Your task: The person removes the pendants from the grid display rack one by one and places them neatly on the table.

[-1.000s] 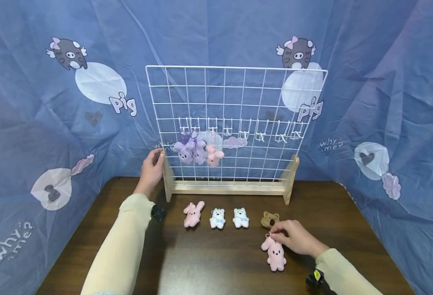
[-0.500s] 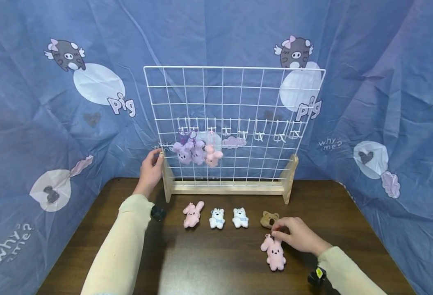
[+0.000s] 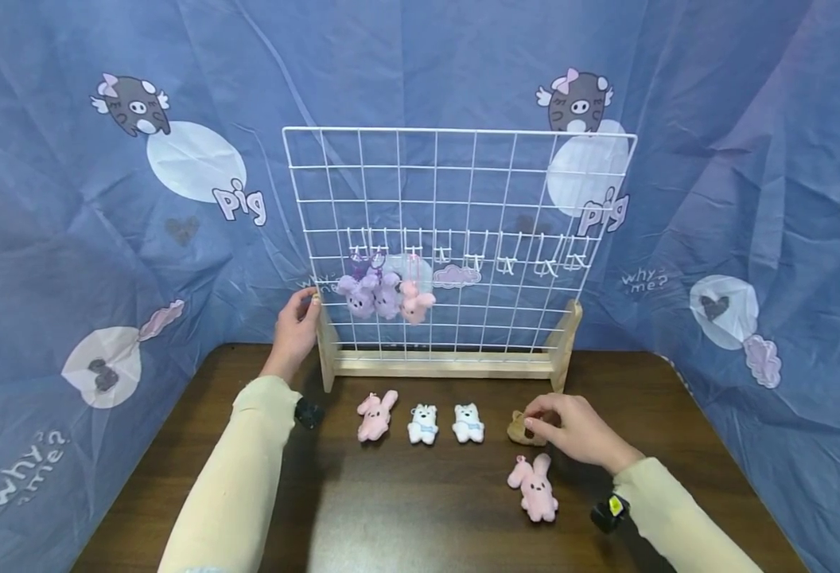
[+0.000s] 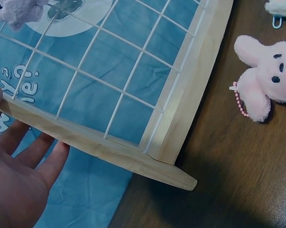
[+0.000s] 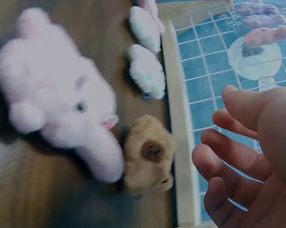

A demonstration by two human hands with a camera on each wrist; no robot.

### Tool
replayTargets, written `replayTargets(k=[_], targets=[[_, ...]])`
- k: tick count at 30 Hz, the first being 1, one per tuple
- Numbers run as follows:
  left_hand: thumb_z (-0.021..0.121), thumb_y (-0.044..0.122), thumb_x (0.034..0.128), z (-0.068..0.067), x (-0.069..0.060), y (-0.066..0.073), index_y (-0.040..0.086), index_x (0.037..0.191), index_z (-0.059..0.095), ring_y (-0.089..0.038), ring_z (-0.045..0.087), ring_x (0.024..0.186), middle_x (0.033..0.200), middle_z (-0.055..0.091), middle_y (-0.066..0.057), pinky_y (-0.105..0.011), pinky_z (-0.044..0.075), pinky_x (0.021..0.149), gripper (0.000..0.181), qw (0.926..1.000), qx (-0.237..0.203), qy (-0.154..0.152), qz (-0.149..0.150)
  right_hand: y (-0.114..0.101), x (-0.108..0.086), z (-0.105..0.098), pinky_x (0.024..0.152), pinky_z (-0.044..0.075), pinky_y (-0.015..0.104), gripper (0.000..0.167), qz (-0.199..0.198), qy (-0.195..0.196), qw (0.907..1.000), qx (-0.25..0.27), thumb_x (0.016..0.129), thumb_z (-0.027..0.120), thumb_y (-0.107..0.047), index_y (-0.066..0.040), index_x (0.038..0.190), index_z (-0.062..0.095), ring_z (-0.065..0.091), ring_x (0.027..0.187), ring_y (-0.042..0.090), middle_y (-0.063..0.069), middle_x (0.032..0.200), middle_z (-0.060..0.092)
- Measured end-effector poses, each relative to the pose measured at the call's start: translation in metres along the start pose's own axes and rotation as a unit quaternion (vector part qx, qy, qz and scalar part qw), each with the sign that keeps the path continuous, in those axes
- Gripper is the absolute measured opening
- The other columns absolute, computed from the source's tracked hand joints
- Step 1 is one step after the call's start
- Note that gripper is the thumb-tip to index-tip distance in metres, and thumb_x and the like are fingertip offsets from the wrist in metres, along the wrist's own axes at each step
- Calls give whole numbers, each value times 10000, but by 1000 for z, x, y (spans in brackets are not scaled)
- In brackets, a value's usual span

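My left hand [image 3: 296, 334] holds the left wooden post [image 3: 325, 342] of a white wire rack; in the left wrist view the fingers [image 4: 52, 161] reach behind the wood. My right hand [image 3: 581, 430] hovers by a brown bear charm [image 3: 520, 430], partly hiding it in the head view. In the right wrist view that hand [image 5: 247, 161] has loosely bent fingers with nothing between them, apart from the brown bear [image 5: 147, 154]. A pink bunny charm [image 3: 538, 493] lies just in front of the bear, one ear folded over.
Another pink bunny [image 3: 374, 418] and two white bears [image 3: 423, 426] [image 3: 468, 424] lie in a row before the rack [image 3: 456, 169]. Two purple charms [image 3: 358, 298] and a pink one [image 3: 415, 305] hang on its left hooks; several hooks [image 3: 507, 265] to the right hold nothing.
My right hand has let go of the near pink bunny's ear and moved back to the brown bear. The bunny has shifted slightly. My left hand stays on the post.
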State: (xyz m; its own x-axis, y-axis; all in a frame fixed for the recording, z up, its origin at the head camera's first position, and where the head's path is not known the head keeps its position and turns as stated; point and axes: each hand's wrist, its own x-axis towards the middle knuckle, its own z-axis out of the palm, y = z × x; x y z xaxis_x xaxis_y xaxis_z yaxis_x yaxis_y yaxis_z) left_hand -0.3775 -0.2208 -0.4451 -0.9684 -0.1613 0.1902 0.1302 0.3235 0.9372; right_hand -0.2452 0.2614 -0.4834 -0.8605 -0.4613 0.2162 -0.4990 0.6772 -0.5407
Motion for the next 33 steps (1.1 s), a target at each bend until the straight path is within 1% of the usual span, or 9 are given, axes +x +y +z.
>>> replayTargets(k=[5, 9, 13, 16, 18, 20, 24, 27, 33], targets=[[511, 290, 1116, 1, 0, -1, 91, 1484, 536, -387, 522, 1408, 1497, 562, -256, -557, 466, 1109, 419, 10000, -1, 46, 69, -6, 17, -4, 758, 595, 389, 112, -102, 234, 9997, -9, 970, 768, -156, -103, 1070, 772, 658, 835, 43, -86, 959, 745], [511, 296, 1115, 0, 0, -2, 92, 1481, 539, -392, 528, 1401, 1489, 570, -252, -551, 456, 1121, 420, 9999, 55, 63, 128, -16, 33, -6, 801, 608, 416, 220, -44, 375, 9992, 152, 981, 762, -184, -76, 1171, 746, 686, 879, 94, 4, 1065, 759], [508, 289, 1116, 1, 1, 0, 86, 1481, 537, -394, 527, 1404, 1491, 568, -252, -551, 451, 1128, 419, 9998, 111, 65, 160, -30, 52, -6, 874, 604, 463, 341, 11, 581, 9976, 376, 992, 754, -208, -41, 1281, 687, 721, 969, 208, 108, 1205, 740], [503, 285, 1118, 1, 0, 0, 82, 1487, 531, -390, 518, 1415, 1503, 560, -247, -548, 446, 1138, 422, 9998, 115, 45, 148, -42, 68, -6, 901, 595, 503, 419, 120, 710, 9955, 620, 1001, 744, -226, -36, 1358, 637, 713, 1069, 304, 153, 1294, 705], [500, 285, 1119, 0, 0, -1, 80, 1490, 528, -389, 516, 1417, 1507, 557, -246, -547, 443, 1142, 425, 9998, 107, 32, 143, -50, 80, -6, 904, 597, 506, 461, 218, 789, 9936, 775, 1003, 742, -249, -39, 1393, 616, 700, 1132, 352, 166, 1337, 689], [499, 290, 1119, 0, 0, -1, 83, 1492, 527, -388, 516, 1417, 1508, 556, -242, -547, 444, 1141, 427, 9999, 97, 26, 123, -58, 91, -6, 909, 598, 496, 493, 325, 863, 9916, 908, 1003, 743, -271, -48, 1420, 603, 682, 1182, 368, 160, 1366, 678], [500, 288, 1120, 0, 1, 0, 88, 1491, 528, -386, 513, 1421, 1512, 553, -243, -549, 445, 1141, 422, 9999, 114, 24, 110, -72, 112, -6, 965, 588, 473, 538, 391, 959, 9883, 1122, 1002, 743, -320, -66, 1451, 588, 654, 1256, 359, 139, 1415, 656], [498, 280, 1121, 0, 1, 1, 90, 1492, 526, -386, 509, 1426, 1517, 547, -247, -552, 445, 1142, 418, 9999, 114, 17, 114, -81, 127, -8, 1000, 574, 474, 557, 339, 999, 9862, 1277, 1005, 734, -335, -71, 1468, 572, 625, 1304, 351, 135, 1448, 633], [493, 275, 1123, 0, 1, -1, 87, 1494, 522, -395, 508, 1421, 1513, 545, -258, -561, 443, 1142, 417, 9999, 93, 7, 71, -100, 152, -7, 1067, 525, 518, 620, 293, 1052, 9794, 1697, 1001, 736, -346, -73, 1515, 522, 560, 1375, 344, 138, 1514, 576]])
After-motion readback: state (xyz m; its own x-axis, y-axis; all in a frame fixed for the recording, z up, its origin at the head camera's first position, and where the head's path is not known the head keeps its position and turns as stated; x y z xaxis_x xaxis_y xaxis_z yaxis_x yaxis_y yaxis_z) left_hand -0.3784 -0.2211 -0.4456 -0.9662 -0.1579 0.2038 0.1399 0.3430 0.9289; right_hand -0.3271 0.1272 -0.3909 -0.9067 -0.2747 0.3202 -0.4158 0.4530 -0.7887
